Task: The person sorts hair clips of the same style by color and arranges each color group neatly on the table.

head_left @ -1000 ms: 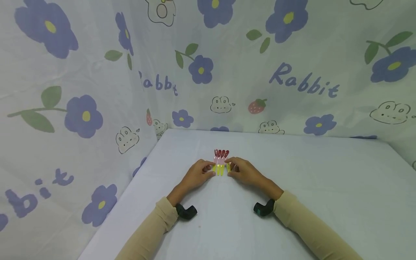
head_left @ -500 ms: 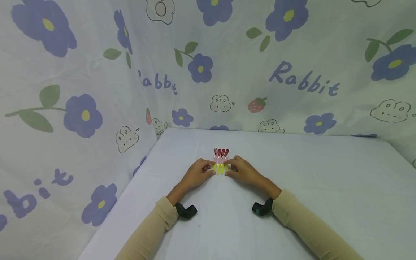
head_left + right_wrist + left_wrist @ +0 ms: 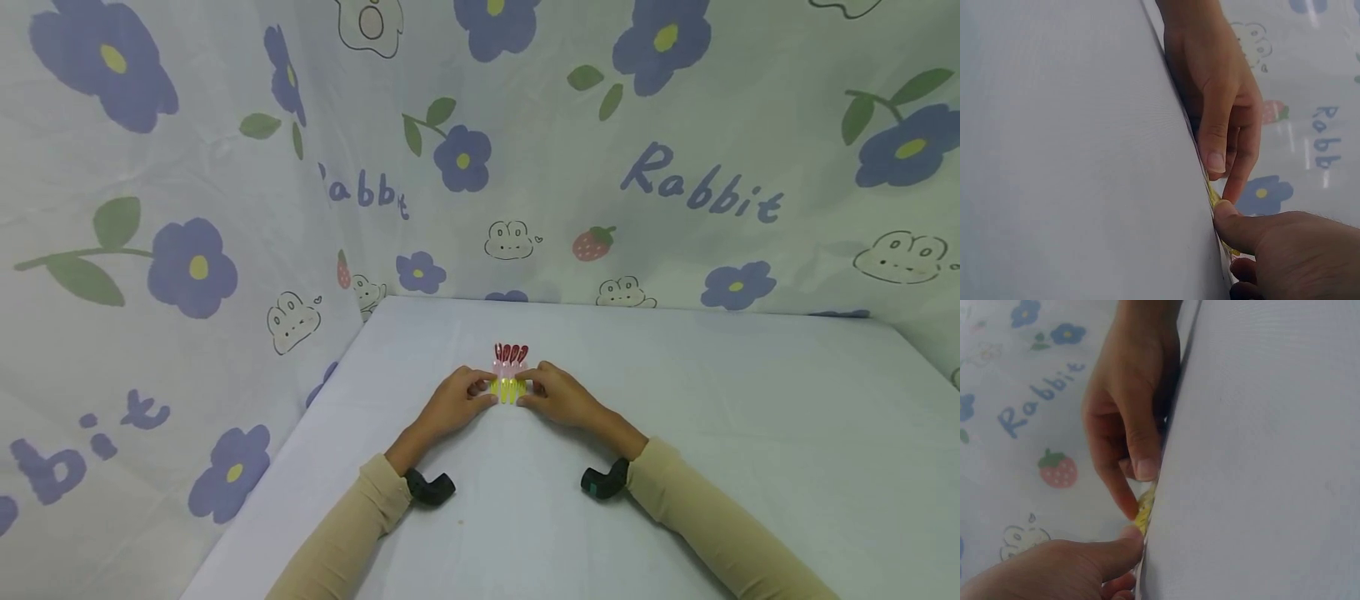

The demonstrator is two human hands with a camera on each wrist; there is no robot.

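Observation:
Small snap hair clips lie side by side on the white table in three rows. The red clips [image 3: 512, 353] form the far row, pink clips [image 3: 507, 369] the middle one, and yellow clips [image 3: 507, 392] the near one. My left hand [image 3: 456, 402] has its thumb and index finger at the two ends of the leftmost yellow clip. At the other end of that row, my right hand [image 3: 562, 397] pinches the rightmost yellow clip between thumb and index finger, right beside its neighbours. Fingertips partly hide both outer clips. In the wrist views only slivers of yellow show between the hands.
The white table [image 3: 675, 400] extends around the hands on all sides. A curtain [image 3: 555, 167] with flowers, rabbits and lettering hangs behind it and along the left. Dark wrist devices [image 3: 431, 488] sit at both sleeve cuffs.
My right hand has moved slightly left with its yellow hair clip, closing the gap to the rest of the near row. My left hand has stayed in place.

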